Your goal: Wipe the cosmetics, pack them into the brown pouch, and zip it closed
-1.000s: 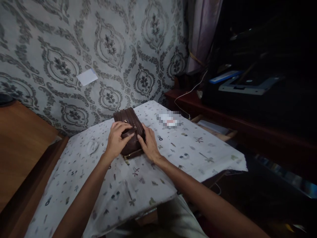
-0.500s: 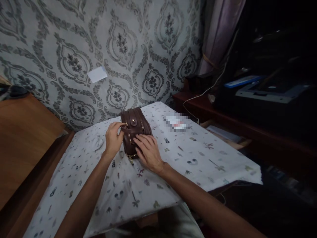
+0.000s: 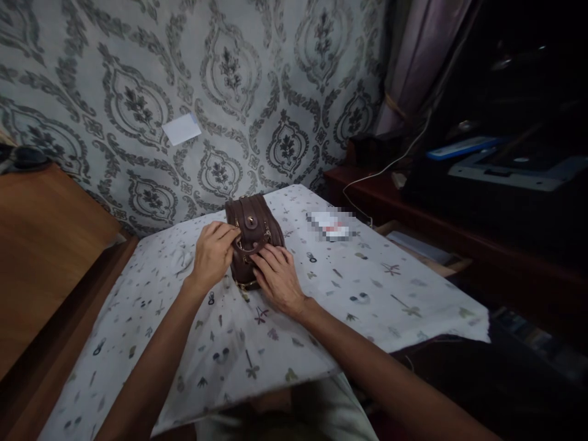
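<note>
A brown handbag (image 3: 252, 221) with gold-coloured zips and fittings sits on the cloth-covered table. Its short handle (image 3: 252, 250) bows out towards me, and a gold chain or trim shows at the bag's lower near edge. At the bag's left side, my left hand (image 3: 214, 254) is closed, its thumb and fingers pinching close to the handle's left end. My right hand (image 3: 278, 274) rests against the near right part of the bag, fingers bent and close together on the handle. Exactly what lies under the right fingertips is partly hidden.
A white patterned cloth (image 3: 321, 318) covers the table. Right of the bag lies a blurred-out white and red item (image 3: 333, 225). A white cable (image 3: 390, 168) runs along the dark furniture, above an open drawer (image 3: 422, 251). To the left stands a wooden panel (image 3: 55, 245).
My left hand has shifted slightly right along the bag. The handle now bows out more visibly between both hands, and my right fingers have moved up onto it. The view has shifted a little.
</note>
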`<act>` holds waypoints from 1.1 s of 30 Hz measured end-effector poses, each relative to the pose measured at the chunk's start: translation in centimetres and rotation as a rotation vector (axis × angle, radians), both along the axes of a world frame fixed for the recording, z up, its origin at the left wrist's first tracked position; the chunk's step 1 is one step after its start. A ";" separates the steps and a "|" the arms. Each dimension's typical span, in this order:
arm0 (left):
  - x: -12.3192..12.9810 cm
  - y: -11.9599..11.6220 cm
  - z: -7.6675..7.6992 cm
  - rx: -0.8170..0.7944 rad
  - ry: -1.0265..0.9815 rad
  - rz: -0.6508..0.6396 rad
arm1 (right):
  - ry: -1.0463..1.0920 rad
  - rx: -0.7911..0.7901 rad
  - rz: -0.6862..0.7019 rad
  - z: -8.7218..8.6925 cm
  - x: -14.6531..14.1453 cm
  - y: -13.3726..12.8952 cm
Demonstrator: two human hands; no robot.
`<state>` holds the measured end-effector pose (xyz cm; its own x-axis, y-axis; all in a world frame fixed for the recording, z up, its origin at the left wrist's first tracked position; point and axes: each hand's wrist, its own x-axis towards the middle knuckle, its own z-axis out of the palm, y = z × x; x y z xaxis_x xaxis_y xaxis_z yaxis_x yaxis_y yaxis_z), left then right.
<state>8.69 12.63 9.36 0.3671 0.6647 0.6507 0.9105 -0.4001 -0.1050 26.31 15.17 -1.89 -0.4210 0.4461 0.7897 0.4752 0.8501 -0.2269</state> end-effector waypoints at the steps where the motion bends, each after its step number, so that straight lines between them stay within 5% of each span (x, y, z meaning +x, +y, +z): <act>1: 0.0 -0.2 0.1 -0.002 0.030 0.001 | -0.006 0.000 -0.013 0.1 -0.1 -0.1; 8: 0.0 -1.2 -0.1 -0.001 0.094 -0.050 | -0.029 0.023 -0.107 0.6 -0.8 -0.8; 26: 0.4 -2.2 -2.5 -0.040 -0.295 -0.044 | 0.244 -0.105 0.058 0.3 0.5 0.2; 33: 0.8 -2.4 -2.8 -0.024 -0.364 0.007 | 0.085 -0.083 -0.001 -0.1 0.0 -0.3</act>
<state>9.53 10.21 6.59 0.1093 0.6829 0.7223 0.8892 -0.3920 0.2360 26.29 14.83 -1.96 -0.3539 0.5115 0.7831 0.4518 0.8266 -0.3357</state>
